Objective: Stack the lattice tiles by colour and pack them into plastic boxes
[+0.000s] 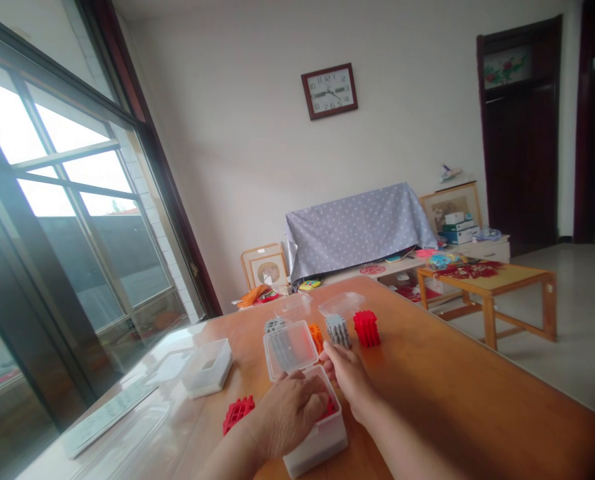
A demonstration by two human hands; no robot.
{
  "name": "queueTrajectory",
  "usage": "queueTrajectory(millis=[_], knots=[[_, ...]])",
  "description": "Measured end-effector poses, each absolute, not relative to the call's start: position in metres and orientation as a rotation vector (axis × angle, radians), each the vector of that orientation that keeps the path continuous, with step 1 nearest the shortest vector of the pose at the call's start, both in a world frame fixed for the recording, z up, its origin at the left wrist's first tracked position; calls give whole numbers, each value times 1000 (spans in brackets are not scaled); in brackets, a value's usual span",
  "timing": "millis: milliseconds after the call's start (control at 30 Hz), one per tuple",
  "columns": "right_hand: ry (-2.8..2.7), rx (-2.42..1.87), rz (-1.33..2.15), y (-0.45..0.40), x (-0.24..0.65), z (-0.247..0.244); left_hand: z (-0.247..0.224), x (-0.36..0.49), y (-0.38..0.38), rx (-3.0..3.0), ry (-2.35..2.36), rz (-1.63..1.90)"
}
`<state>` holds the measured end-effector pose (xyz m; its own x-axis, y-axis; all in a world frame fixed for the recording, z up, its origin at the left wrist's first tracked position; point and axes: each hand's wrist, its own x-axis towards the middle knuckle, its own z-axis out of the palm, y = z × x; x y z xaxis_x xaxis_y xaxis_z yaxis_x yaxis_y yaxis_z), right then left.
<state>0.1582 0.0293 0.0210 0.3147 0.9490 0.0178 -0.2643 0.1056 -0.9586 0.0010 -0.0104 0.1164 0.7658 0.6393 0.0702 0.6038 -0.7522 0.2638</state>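
A clear plastic box (317, 443) with its lid (290, 350) flipped up stands before me, and red pieces (329, 405) show inside. My left hand (290, 410) reaches over the box with bent fingers dipping into it; the fingertips are hidden. At the box's far right corner is my right hand (350, 377), its fingers curled against the rim near the lid hinge. A red lattice block (238, 413) lies left of the box. Beyond the hands stand a grey block stack (337, 330), a red block stack (367, 328) and orange pieces (317, 337).
Another clear box (208, 367) and a clear lid (122, 443) lie at the left, by a printed sheet (110, 417). More grey pieces (274, 325) stand behind the raised lid. The wooden table (442, 400) has a right edge; a low table (512, 277) stands past it.
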Motion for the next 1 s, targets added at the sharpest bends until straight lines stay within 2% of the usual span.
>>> queueTrajectory(millis=[433, 667, 867, 1000], knots=[[-1008, -1010, 1203, 28, 155, 15, 109, 1, -12, 2808, 1036, 179], [-1089, -1065, 1163, 33, 156, 6, 119, -4, -16, 2704, 1059, 357], [-1137, -1146, 1084, 34, 158, 4, 135, -53, -1, 2493, 1279, 664], [-1157, -1157, 1071, 33, 156, 3, 131, -102, 9, 2440, 1364, 592]])
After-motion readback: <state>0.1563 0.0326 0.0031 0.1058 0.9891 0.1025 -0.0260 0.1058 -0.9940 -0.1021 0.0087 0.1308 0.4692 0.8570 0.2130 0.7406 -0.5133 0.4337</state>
